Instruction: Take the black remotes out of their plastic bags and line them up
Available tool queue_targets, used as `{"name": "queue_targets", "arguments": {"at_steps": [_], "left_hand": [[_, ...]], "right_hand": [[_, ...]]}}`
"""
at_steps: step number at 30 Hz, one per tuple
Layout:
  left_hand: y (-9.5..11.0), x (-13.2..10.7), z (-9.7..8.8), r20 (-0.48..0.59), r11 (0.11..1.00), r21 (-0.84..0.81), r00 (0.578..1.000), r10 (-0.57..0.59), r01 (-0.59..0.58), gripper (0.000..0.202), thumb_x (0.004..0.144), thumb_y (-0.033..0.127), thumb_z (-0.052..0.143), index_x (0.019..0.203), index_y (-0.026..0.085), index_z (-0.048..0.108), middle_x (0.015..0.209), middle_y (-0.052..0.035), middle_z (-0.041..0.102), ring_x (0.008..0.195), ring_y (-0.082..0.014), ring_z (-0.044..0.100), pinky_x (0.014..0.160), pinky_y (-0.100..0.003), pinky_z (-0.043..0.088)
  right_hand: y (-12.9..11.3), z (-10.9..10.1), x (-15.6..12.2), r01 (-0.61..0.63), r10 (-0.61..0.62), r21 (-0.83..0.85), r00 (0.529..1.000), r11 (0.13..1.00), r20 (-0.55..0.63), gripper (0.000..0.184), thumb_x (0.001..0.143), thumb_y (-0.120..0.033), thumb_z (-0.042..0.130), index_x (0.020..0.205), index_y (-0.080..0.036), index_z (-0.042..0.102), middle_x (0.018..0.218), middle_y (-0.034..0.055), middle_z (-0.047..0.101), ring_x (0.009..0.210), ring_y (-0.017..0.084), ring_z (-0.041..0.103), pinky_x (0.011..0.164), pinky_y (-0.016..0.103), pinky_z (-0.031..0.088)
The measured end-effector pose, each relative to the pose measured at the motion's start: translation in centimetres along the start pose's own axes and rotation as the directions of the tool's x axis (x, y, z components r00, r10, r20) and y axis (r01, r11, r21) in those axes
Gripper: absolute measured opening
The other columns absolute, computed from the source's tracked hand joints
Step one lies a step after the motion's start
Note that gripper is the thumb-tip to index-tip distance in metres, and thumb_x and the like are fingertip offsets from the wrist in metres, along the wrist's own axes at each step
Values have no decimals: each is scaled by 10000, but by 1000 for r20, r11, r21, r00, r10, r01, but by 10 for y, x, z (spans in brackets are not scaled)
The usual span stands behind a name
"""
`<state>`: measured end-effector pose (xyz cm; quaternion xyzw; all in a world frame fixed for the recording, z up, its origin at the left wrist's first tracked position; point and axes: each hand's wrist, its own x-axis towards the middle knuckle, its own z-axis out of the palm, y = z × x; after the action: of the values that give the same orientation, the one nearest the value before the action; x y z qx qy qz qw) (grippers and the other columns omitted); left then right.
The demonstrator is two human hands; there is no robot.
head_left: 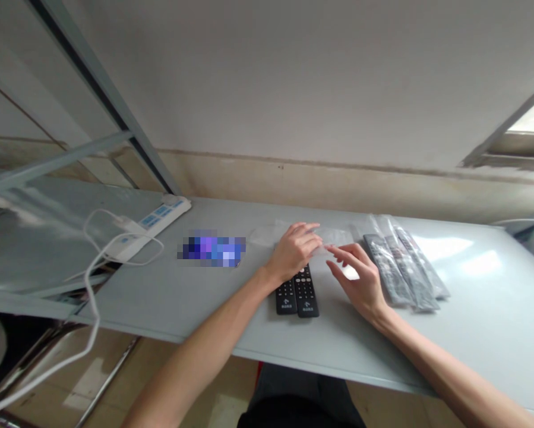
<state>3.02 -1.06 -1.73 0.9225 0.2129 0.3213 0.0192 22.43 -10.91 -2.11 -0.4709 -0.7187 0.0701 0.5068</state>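
Two black remotes (pixel 297 294) are lying side by side and touching near the front edge of the table (pixel 195 297). Their keypads are facing up and their far ends are passing under the left hand (pixel 293 252). A clear bag (pixel 267 233) is lying flat just beyond them at 12 o'clock.

The left hand is resting across the remotes' far ends and the bag, fingers bent, pressed together and pointing toward 3 o'clock. Whether it is pinching the film cannot be told.

The right hand (pixel 359 280) is hovering just at 3 o'clock of the remotes, fingers spread and holding nothing. Its fingertips (pixel 333 248) are reaching toward 10 o'clock, at the bag's edge beside the left hand's fingers; contact cannot be told.

Bagged remotes (pixel 404 264) are lying in a close row just beside the right hand, at its 3 o'clock. A blurred item (pixel 212 248) is sitting near the left hand at 9 o'clock. A power strip (pixel 153 224) is lying farther out at 10 o'clock, its white cable (pixel 91 279) trailing off the table's left edge.
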Motion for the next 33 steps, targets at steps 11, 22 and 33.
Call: {"name": "queue_targets", "arguments": {"at_steps": [11, 22, 33], "left_hand": [[1, 5, -13, 190, 972, 235, 980, -57, 11, 711, 937, -75, 410, 1601, 180, 398, 1463, -97, 643, 1509, -261, 468, 1296, -480, 332], [12, 6, -14, 305, 984, 169, 952, 3, -57, 217, 1053, 112, 470, 1192, 150, 633, 1200, -113, 682, 1234, -269, 622, 1109, -392, 470], [7, 5, -12, 301, 992, 56, 950, 90, -111, 100, 988, 124, 595, 1038, 183, 659, 1098, -95, 719, 1099, -257, 664, 1071, -410, 496]], "right_hand": [[6, -2, -2, 197, -205, -141, 978, 970, -39, 301, 958, -67, 712, 1153, -284, 786, 1129, 76, 750, 1000, 232, 722, 852, 411, 623], [2, -3, -9, 433, -390, -252, 898, 865, 205, 558, 953, -54, 692, 1482, -225, 640, 1234, 111, 814, 1135, 302, 740, 906, 479, 627], [2, 2, -8, 320, -219, -177, 875, 931, 431, 385, 1038, -229, 618, 1417, -222, 682, 1267, 147, 785, 1143, 317, 745, 937, 531, 623]]}}
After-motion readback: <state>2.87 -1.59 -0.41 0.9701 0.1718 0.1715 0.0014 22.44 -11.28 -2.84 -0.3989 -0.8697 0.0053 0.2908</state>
